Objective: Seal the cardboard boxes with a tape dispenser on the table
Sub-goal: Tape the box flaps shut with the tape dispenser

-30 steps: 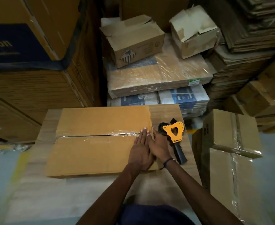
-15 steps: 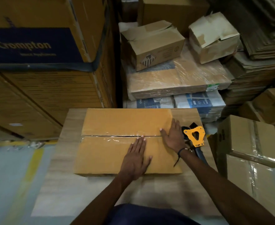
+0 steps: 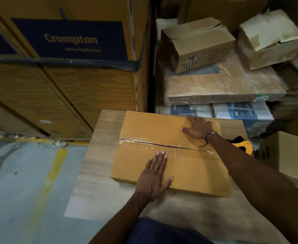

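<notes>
A flat brown cardboard box [image 3: 150, 127] lies on the wooden table [image 3: 99, 194], with clear tape along its middle seam. My left hand [image 3: 154, 175] presses flat on the near flap, fingers straight. My right hand [image 3: 198, 127] lies flat on the far flap near the box's right end. The yellow and black tape dispenser [image 3: 244, 146] rests on the table to the right of the box, partly hidden behind my right forearm.
Large stacked Crompton cartons [image 3: 70, 55] stand to the far left. Behind the table sit wrapped bundles [image 3: 215, 85] with two small worn boxes on top. A taped box [image 3: 289, 155] stands at the right. Grey floor with a yellow line [image 3: 51, 173] lies left.
My right hand has moved from the seam up onto the far flap. My left hand has slid toward me on the near flap. The view has shifted left.
</notes>
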Tool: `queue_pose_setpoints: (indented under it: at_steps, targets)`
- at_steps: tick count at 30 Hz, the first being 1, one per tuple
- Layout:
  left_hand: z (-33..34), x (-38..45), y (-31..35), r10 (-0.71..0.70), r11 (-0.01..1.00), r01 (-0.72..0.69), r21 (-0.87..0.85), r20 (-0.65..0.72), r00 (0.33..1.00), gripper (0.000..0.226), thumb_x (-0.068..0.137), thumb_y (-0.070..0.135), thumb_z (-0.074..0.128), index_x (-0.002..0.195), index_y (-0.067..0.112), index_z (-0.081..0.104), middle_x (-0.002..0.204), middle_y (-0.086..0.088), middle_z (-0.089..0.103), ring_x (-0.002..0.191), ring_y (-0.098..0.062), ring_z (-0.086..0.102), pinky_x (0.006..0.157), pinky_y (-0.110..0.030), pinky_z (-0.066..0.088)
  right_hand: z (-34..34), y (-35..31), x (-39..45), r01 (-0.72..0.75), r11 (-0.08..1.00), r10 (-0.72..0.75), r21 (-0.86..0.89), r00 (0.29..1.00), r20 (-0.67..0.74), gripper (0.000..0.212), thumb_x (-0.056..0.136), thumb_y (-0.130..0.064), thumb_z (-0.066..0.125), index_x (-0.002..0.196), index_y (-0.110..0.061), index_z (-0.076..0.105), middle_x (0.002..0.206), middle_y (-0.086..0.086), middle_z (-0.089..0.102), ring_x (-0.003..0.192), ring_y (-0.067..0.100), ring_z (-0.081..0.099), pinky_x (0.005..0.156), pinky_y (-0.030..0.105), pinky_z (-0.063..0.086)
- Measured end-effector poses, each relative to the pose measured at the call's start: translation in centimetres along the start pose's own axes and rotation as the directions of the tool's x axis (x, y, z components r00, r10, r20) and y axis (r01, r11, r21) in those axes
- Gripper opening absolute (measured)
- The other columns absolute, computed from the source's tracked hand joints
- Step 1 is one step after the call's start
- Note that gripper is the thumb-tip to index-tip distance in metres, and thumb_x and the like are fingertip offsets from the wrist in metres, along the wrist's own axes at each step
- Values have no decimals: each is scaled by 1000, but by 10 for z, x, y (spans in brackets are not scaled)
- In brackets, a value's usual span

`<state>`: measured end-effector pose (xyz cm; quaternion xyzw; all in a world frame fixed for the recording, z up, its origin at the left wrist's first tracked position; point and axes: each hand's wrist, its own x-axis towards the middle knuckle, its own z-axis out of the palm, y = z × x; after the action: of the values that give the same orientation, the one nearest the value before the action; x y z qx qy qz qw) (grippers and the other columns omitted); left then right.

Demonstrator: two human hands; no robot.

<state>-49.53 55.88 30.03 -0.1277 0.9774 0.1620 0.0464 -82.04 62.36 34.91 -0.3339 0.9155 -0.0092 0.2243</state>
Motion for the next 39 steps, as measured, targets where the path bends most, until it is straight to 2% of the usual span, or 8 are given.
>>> queue_pose_setpoints:
  at_steps: [8, 16, 18, 21, 26, 32, 36, 39]
  targets:
    - [-12, 31, -36, 275, 950, -282, 132, 66, 959, 76, 108, 61, 18, 167, 18, 0, 175, 2, -6, 160, -15, -9, 130, -44, 4, 45, 59, -80, -217, 969, 232, 115, 963, -139, 80, 96, -74, 39, 161, -32, 23, 162, 6, 37, 146, 34, 31, 113, 63, 26]
    - [-26, 114, -29, 145, 980, -156, 120, 96, 985, 76, 106, 58, 17, 167, 15, 1, 174, -2, -7, 161, -22, -6, 129, -49, 3, 82, 68, -141, -395, 891, 439, 225, 875, -206, 93, 90, -76, 36, 160, -16, 26, 147, 22, 45, 132, 45, 41, 105, 52, 41]
    - [-30, 134, -22, 60, 992, -70, 109, 96, 994, 76, 107, 54, 18, 166, 11, 0, 174, -6, -8, 161, -25, -7, 130, -48, 1, 90, 53, -153, -362, 899, 418, 245, 876, -239, 94, 90, -76, 32, 161, -14, 25, 143, 24, 47, 129, 44, 44, 98, 49, 44]
    - [-30, 154, -3, -37, 999, 36, 21, 68, 997, 72, 108, 44, 22, 165, 4, 1, 173, -13, -7, 161, -27, -7, 130, -45, 0, 116, 21, -165, -236, 930, 328, 283, 879, -345, 81, 97, -73, 33, 164, -29, 21, 126, 22, 47, 113, 39, 47, 91, 45, 45]
    - [-5, 137, 23, -53, 996, 53, -67, 0, 999, 74, 106, 43, 18, 164, 2, -5, 172, -15, -10, 161, -27, -8, 130, -41, 0, 136, -7, -163, -186, 887, 368, 424, 838, -403, 69, 102, -67, 36, 163, -39, 19, 122, 16, 42, 107, 34, 42, 93, 46, 46]
    - [14, 76, 48, -57, 997, 51, -60, -99, 993, 78, 108, 52, 21, 165, 5, -2, 172, -11, -10, 160, -22, -11, 129, -38, -3, 135, 4, -159, -123, 880, 314, 459, 875, -367, 71, 102, -67, 37, 163, -41, 12, 116, 10, 40, 104, 30, 41, 98, 43, 40]
    - [19, 63, 79, -32, 994, 20, -112, -107, 994, 76, 107, 50, 24, 166, 7, 3, 174, -9, -8, 160, -20, -13, 129, -38, -4, 124, 32, -167, -24, 729, 327, 684, 890, -317, 64, 104, -61, 41, 161, -45, 17, 122, 4, 41, 108, 22, 50, 95, 36, 45]
    - [14, 73, 115, 18, 984, -41, -175, -130, 991, 68, 106, 41, 34, 164, 9, 19, 174, -8, 7, 161, -21, -2, 131, -41, 0, 121, 82, -170, -79, 651, 455, 755, 837, -305, 54, 107, -43, 48, 157, -29, 34, 132, 7, 47, 115, 25, 57, 97, 39, 47]
